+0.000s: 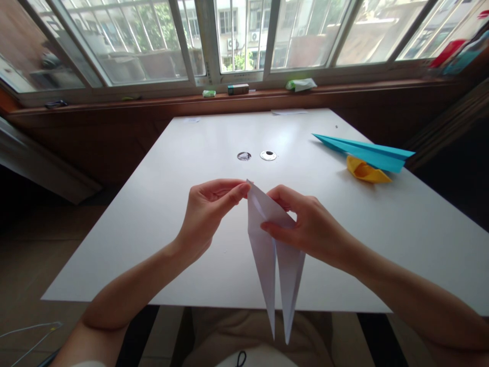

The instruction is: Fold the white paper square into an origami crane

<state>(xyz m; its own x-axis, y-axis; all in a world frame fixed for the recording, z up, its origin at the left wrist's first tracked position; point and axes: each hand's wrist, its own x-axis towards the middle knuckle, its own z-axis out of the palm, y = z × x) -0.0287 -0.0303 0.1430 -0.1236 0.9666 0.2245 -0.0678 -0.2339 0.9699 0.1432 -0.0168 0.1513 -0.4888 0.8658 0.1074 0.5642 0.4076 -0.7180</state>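
Observation:
A folded white paper (263, 244) hangs between my hands over the near part of the table, its two long narrow points facing down toward me. With thumb and fingers, my left hand (214, 206) pinches the paper's top tip. On the other side, my right hand (294, 216) grips the body of the paper, thumb in front and fingers behind. Part of the right fingers is hidden by the sheet.
The white table (171, 168) bears two round discs (244, 156) past my hands. At the right lie a blue paper plane (362, 151) and a yellow paper boat (367, 171). Small items, including a dark box (238, 89), stand on the windowsill (171, 99).

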